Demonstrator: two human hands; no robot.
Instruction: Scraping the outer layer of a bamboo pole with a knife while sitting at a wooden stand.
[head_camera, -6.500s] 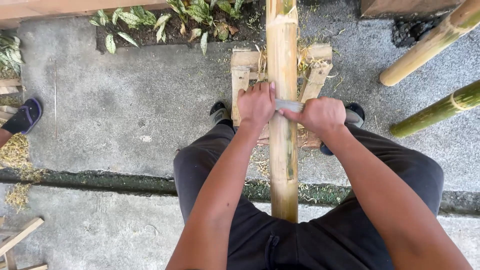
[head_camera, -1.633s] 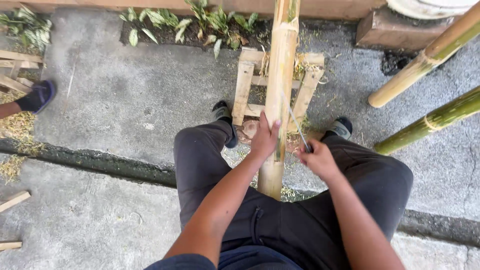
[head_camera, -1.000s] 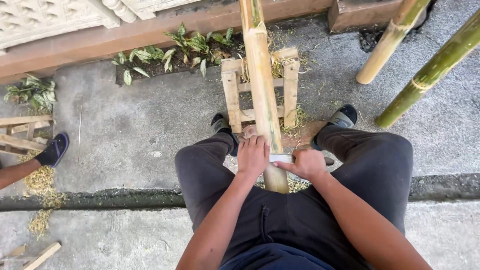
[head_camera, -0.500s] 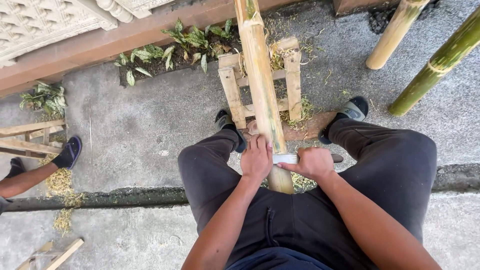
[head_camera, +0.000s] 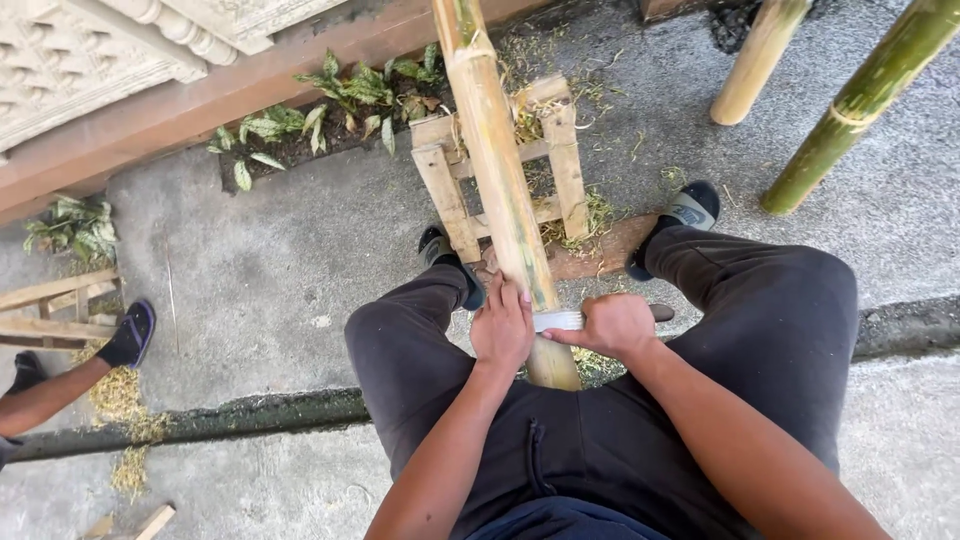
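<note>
Head view, looking down at a seated person in dark trousers, knees apart.

Bamboo pole: pale yellow-tan, runs from the top edge of the frame down between the knees; its near end sits just in front of the lap. It lies tilted across a small wooden frame of rough slats that stands on the concrete floor.

Left hand: fingers closed flat against the left side of the pole, near its lower end. Touching, gripping the pole.

Right hand: closed in a fist around the handle of a blade. The light-coloured blade lies crosswise, its edge against the right side of the pole, just beside the left hand. The dark end of the handle shows past the fist on the right.

Feet: dark sandals either side of the frame, the right one on a reddish board.

Surroundings: straw-like shavings scattered around the frame and along a dark gutter that crosses the floor. Two more bamboo poles, one tan and one green, lean in at the upper right. Green plants grow in a strip under a brown wall ledge. At the left edge, another person's foot in a dark sandal, beside wooden slats.
</note>
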